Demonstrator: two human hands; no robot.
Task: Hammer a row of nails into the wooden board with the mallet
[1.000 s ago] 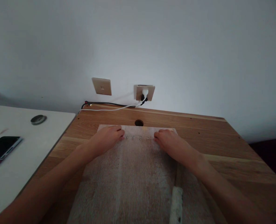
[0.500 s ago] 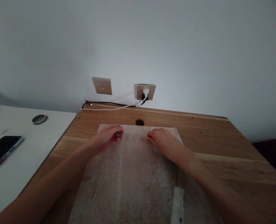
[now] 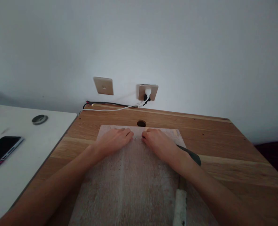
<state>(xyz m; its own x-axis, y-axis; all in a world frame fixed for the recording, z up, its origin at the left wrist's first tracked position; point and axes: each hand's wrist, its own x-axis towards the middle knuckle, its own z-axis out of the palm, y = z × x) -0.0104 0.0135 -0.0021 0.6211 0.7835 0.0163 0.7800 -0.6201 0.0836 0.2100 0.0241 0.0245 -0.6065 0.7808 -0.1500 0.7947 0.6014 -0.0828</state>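
A pale, worn wooden board point(image 3: 127, 188) lies in front of me. Near its far edge my left hand point(image 3: 120, 138) is closed, palm down, with the fingertips on or just above the surface. The small shiny metal pieces seen in it earlier are now hidden by the fingers. My right hand point(image 3: 154, 139) faces it, fingers curled in a pinch; what they hold, if anything, is hidden. Between the hands a tiny metal piece point(image 3: 135, 137) shows on the board. A hammer lies under my right forearm, its dark head point(image 3: 194, 157) and whitish grip point(image 3: 180, 207) showing.
Beneath the board is a wooden table point(image 3: 223, 141) with a round hole point(image 3: 141, 123). A white table point(image 3: 35, 141) at left carries a phone point(image 3: 3, 152) and a round grey lid-like piece point(image 3: 39, 119). White and black cables point(image 3: 110, 110) run to a wall socket point(image 3: 148, 92).
My left hand has moved right and turned palm down, covering spots where small metal pieces showed. My right hand has shifted slightly left. The hammer's dark head has come into sight.
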